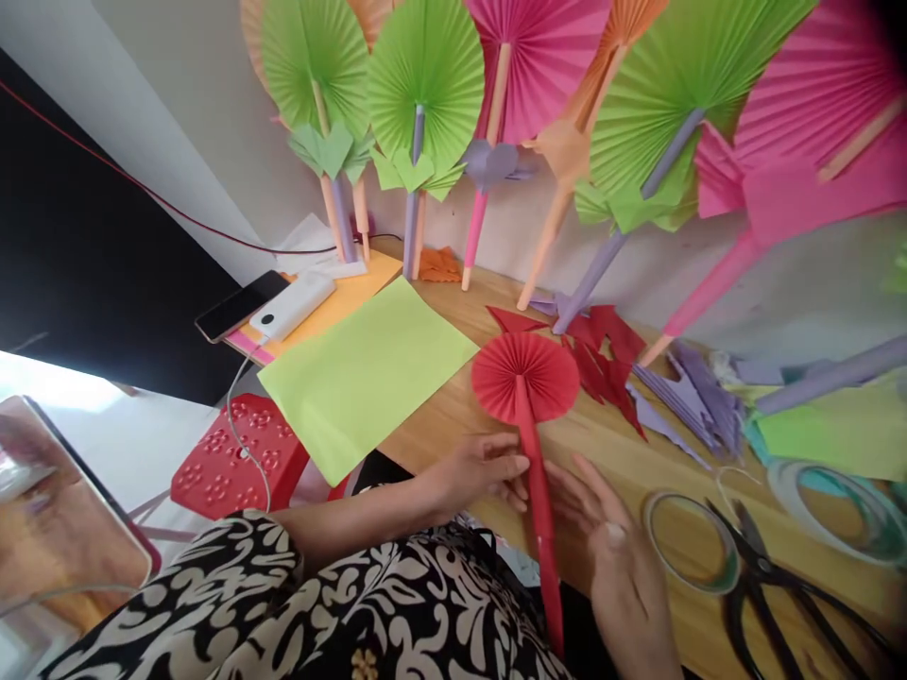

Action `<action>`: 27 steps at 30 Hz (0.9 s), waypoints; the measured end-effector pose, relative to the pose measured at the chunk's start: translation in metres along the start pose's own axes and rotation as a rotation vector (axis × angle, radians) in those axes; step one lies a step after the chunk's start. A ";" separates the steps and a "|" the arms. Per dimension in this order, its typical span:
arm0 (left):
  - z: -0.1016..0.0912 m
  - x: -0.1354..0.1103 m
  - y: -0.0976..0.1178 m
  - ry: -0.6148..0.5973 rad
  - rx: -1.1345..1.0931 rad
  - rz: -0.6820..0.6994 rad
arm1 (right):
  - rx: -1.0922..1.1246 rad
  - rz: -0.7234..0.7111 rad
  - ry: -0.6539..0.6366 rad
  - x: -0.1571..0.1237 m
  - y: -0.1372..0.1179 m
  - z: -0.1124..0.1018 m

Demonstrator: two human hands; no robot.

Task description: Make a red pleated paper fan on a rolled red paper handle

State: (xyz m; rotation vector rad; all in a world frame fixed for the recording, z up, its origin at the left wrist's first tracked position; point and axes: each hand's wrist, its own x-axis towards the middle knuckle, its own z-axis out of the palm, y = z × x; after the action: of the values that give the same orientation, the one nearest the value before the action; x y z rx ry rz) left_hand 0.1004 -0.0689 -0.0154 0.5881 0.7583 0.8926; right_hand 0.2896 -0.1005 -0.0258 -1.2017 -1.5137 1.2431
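Note:
A small red paper fan (496, 380) with a round pleated head and a long red handle points away from me over the table's front part. My left hand (482, 469) grips the handle from the left, just below the head, thumb on top. To the right of the handle, my right hand (615, 538) has its fingers stretched out and apart. Its fingertips lie close to the handle; whether they touch it I cannot tell. A light green sheet of paper (368, 378) lies to the left of the fan. Red paper scraps (602, 354) lie behind and right of the fan head.
Large green (432, 71) and pink fans (553, 57) lean on the wall. Scissors (761, 567) and tape rolls (691, 540) lie at right, near purple scraps (698, 397). A phone (241, 304) and white power bank (292, 304) lie left, above a red stool (237, 458).

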 end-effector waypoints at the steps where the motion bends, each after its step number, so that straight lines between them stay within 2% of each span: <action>1: 0.001 0.001 -0.001 0.019 0.011 0.014 | -0.004 -0.013 -0.005 -0.001 -0.002 0.002; 4: 0.001 0.005 -0.004 0.078 0.044 0.059 | -0.045 -0.079 0.005 -0.001 -0.011 0.004; 7: 0.000 0.013 -0.007 0.066 0.003 0.078 | -0.121 -0.160 0.080 0.003 -0.022 -0.003; 10: 0.000 0.022 -0.008 -0.022 -0.097 0.058 | -0.329 -0.206 0.240 0.010 -0.035 -0.015; 13: 0.000 0.027 -0.008 -0.102 -0.185 0.022 | -0.592 -0.340 0.358 0.017 -0.043 -0.021; 16: -0.002 0.028 -0.008 -0.144 -0.221 0.018 | -0.738 -0.487 0.375 0.024 -0.043 -0.019; 27: -0.001 0.031 -0.009 -0.181 -0.125 0.049 | -0.896 -0.659 0.417 0.044 -0.029 -0.003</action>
State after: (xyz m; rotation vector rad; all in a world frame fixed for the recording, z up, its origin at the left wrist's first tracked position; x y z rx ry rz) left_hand 0.1165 -0.0475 -0.0328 0.5704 0.5231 0.9109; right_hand 0.2789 -0.0587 0.0044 -1.2057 -1.9495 -0.1654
